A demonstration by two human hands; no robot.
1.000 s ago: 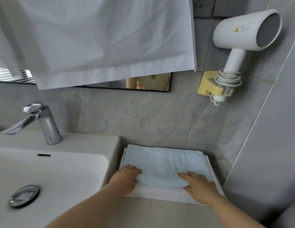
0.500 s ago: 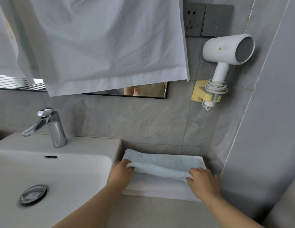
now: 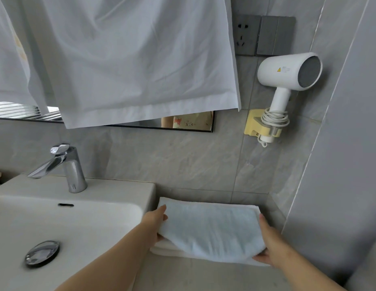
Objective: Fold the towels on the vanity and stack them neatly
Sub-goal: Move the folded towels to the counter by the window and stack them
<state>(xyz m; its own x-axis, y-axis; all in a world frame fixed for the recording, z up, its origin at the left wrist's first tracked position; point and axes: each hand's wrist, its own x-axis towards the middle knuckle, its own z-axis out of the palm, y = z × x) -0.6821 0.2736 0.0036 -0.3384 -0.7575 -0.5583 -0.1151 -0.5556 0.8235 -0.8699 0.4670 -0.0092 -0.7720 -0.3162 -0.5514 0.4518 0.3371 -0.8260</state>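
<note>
Pale-blue terry now lies doubled: the blue towel (image 3: 210, 225), whose near edge was lifted and carried toward the wall half a second ago, sits as a thicker pad on the white towel (image 3: 168, 251), on the grey tabletop (image 3: 204, 276) between the sink (image 3: 120, 185) and the side wall. Both hands have moved from that near edge to its ends. The left hand (image 3: 155, 224) grips the left end and the right hand (image 3: 271, 244) the right, fingers tucked beneath. The fold looks done; squaring it on the stack seems to remain.

Bathroom: basin (image 3: 82, 219), wall-mounted hairdryer (image 3: 288, 74)
</note>
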